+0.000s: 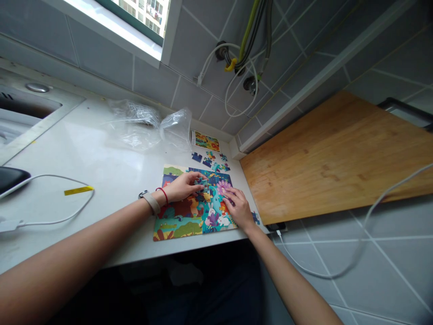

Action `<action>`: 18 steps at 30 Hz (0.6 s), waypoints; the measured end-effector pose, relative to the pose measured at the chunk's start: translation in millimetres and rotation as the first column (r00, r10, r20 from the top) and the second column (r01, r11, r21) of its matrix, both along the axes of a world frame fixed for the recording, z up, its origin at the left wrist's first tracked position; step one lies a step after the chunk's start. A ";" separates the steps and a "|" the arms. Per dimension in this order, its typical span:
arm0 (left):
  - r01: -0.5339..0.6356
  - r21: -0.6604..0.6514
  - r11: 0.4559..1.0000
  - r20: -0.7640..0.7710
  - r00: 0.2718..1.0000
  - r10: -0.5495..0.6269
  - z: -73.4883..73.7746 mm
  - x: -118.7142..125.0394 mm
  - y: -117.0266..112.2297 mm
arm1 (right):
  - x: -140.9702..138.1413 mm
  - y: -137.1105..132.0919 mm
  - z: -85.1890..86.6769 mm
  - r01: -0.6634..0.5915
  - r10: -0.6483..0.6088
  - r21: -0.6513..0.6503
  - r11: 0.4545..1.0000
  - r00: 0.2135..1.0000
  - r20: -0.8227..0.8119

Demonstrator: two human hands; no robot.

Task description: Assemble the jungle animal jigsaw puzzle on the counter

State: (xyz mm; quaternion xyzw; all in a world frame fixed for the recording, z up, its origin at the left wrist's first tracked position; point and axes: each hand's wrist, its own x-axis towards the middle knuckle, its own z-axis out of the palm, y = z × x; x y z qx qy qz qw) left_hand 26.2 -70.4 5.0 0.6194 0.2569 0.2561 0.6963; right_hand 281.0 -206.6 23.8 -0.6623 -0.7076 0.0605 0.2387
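Note:
My left hand (181, 187) pinches a jigsaw piece (202, 184) above the middle of a colourful, partly assembled animal jigsaw puzzle (191, 212). A gap in the puzzle's upper part lies beneath it. My right hand (239, 208) rests its fingertips on the puzzle's right side, holding nothing I can see. Several loose pieces (210, 160) lie just beyond the puzzle, below a small picture card (205, 141). One more piece (256, 218) sits by the right hand. A watch band and red string circle my left wrist.
The puzzle lies on a white countertop (101, 155) with a crumpled clear plastic bag (142, 126) behind it. A steel sink (27, 108) is at far left, a white cable and dark object lie left, and a bamboo board (333, 155) stands right.

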 end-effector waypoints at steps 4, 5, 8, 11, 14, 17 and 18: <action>-0.005 -0.001 1.000 0.008 1.000 0.005 -0.1 1.3 -0.9 | -2.7 -11.3 -8.5 0.002 0.000 -0.032 0.999 0.998 0.068; 0.000 -0.010 1.000 0.011 1.000 0.000 -0.2 1.5 -1.1 | -2.2 -12.4 -9.5 -0.002 0.005 -0.037 0.999 0.996 0.084; 0.006 -0.028 1.000 0.020 1.000 -0.006 -1.1 1.5 -0.9 | 0.1 -12.0 -7.2 -0.032 0.040 -0.067 0.997 0.992 0.123; 0.001 -0.004 1.000 0.011 1.000 -0.001 -2.6 1.0 0.2 | 2.0 -10.8 -0.2 -0.067 0.086 -0.133 0.989 0.986 0.142; -0.008 0.027 1.000 0.008 1.000 0.008 -3.8 0.3 1.3 | 3.5 -13.9 4.8 -0.077 0.114 -0.252 0.965 0.985 0.133; -0.002 0.037 0.999 0.005 1.000 0.002 -4.0 -0.2 1.7 | 4.4 -20.7 5.2 -0.068 0.102 -0.350 0.934 0.992 0.077; 0.004 0.032 0.999 0.004 1.000 -0.004 -3.8 -0.4 1.8 | 4.8 -23.1 4.6 -0.067 0.090 -0.363 0.930 0.995 0.048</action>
